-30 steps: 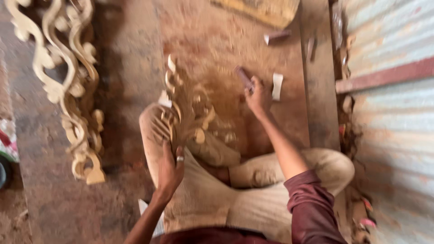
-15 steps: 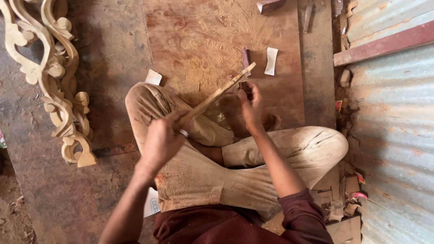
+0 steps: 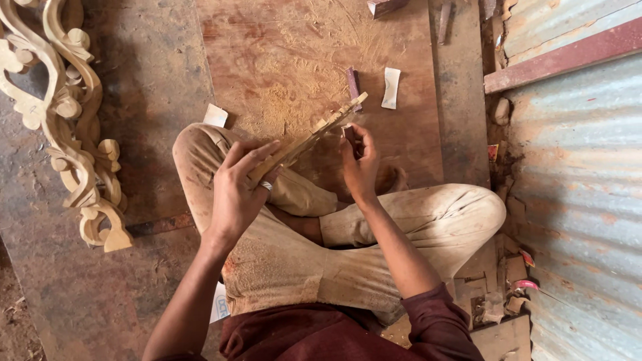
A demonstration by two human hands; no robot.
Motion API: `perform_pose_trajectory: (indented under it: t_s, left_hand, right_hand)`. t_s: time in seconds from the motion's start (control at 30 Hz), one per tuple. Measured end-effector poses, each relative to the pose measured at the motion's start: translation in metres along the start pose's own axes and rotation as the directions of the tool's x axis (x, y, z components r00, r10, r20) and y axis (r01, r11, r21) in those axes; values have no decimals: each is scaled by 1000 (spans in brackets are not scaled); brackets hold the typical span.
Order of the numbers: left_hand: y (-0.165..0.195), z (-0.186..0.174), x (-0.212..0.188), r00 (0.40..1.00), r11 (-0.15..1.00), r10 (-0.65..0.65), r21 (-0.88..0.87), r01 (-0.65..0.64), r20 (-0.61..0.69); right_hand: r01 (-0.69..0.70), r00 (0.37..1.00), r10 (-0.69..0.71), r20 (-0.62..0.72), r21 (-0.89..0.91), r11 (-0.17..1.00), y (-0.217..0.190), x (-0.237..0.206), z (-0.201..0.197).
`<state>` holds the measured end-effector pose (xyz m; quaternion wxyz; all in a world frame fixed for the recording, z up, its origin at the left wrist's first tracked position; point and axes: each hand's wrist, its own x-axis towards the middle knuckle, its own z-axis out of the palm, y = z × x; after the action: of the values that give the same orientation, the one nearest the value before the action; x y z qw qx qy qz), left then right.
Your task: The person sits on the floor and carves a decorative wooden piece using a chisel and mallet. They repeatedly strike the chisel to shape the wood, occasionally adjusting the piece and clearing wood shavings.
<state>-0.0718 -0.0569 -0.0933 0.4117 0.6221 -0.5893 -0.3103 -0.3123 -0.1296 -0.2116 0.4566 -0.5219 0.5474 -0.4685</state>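
The left hand (image 3: 239, 190) grips the lower end of a pale carved wooden piece (image 3: 309, 139), seen edge-on and slanting over the crossed legs, while the right hand (image 3: 359, 162) has its fingers curled together against the piece's upper part. A dusty plywood board (image 3: 301, 60) strewn with sawdust lies ahead on the floor, a white sandpaper strip (image 3: 390, 87) near its right edge. Scrolled wooden fretwork (image 3: 60, 127) lies well left.

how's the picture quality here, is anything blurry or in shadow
Head view: mostly sharp, in soft, even daylight with no glare. The left hand and the carved wood piece it holds are crisp; the right hand throws a faint shadow on the board. The corrugated metal sheet bows slightly toward the frame edge.
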Motion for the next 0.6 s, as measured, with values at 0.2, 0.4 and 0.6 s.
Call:
perform_pose_trajectory:
  t_s: [0.2,0.4,0.6]
  left_hand:
    - [-29,1,13,993,985,112,134,-108,-22]
    - [-34,-21,20,997,987,76,143,-71,-30]
    - [-46,-21,19,976,971,209,132,-200,-57]
  right_hand:
    - [-3,1000,4,5,-21,1000,2,-5,1]
    - [14,999,-11,35,-94,995,5,-8,3]
    - [11,999,-8,39,-75,997,2,-9,11]
